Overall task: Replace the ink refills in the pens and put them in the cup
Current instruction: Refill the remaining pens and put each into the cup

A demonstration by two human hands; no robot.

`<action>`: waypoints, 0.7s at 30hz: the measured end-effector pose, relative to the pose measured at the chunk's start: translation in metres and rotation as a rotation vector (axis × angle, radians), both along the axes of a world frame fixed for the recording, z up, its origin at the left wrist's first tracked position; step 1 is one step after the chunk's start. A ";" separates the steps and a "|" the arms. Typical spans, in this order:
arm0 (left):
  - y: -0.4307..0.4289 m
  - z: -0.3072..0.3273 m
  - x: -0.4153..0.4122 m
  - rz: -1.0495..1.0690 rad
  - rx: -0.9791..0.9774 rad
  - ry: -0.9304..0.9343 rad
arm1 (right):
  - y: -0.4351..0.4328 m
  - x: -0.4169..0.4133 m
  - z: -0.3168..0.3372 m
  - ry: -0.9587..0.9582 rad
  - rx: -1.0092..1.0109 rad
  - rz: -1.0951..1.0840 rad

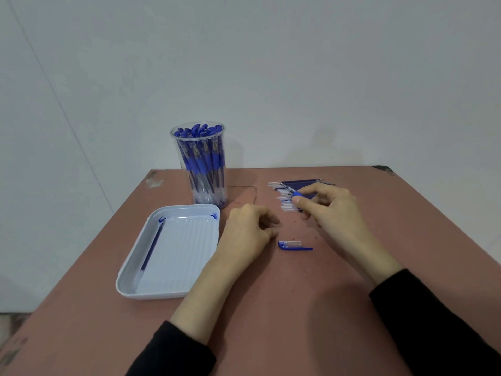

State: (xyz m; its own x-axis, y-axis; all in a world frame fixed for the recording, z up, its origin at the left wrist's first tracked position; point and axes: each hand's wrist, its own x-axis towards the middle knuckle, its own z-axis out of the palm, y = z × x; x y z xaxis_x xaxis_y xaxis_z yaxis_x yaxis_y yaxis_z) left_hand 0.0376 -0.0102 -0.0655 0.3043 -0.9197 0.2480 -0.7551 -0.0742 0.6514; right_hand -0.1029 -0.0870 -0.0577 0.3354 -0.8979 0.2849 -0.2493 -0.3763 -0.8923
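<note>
Pen [294, 193] pinched by right hand [333, 210], left hand [249, 229] beside

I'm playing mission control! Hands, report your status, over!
Left hand resting on table, loosely curled. Right hand pinching blue pen grip over refills. Cap lying loose. Nothing blocks cup.

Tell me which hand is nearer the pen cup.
Left. The left hand sits just right of and in front of the pen cup; the right hand is farther right, pinching a pen over the loose refills.
</note>
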 end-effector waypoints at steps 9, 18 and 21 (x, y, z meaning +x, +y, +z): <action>0.000 0.007 0.003 0.025 -0.059 0.238 | 0.004 -0.002 0.002 0.042 -0.007 0.035; 0.005 0.021 0.004 -0.021 -0.185 0.966 | 0.014 0.000 0.008 0.016 0.018 0.185; 0.005 0.023 0.009 0.011 -0.264 1.133 | 0.013 -0.002 0.009 0.013 0.023 0.168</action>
State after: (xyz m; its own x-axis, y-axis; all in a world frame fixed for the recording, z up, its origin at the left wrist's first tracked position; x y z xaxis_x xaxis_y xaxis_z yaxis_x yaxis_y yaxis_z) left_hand 0.0465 -0.0055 -0.0420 0.4820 -0.8761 0.0126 0.2691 0.1618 0.9494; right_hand -0.1049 -0.0740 -0.0484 0.4849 -0.8350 0.2602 -0.1957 -0.3936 -0.8982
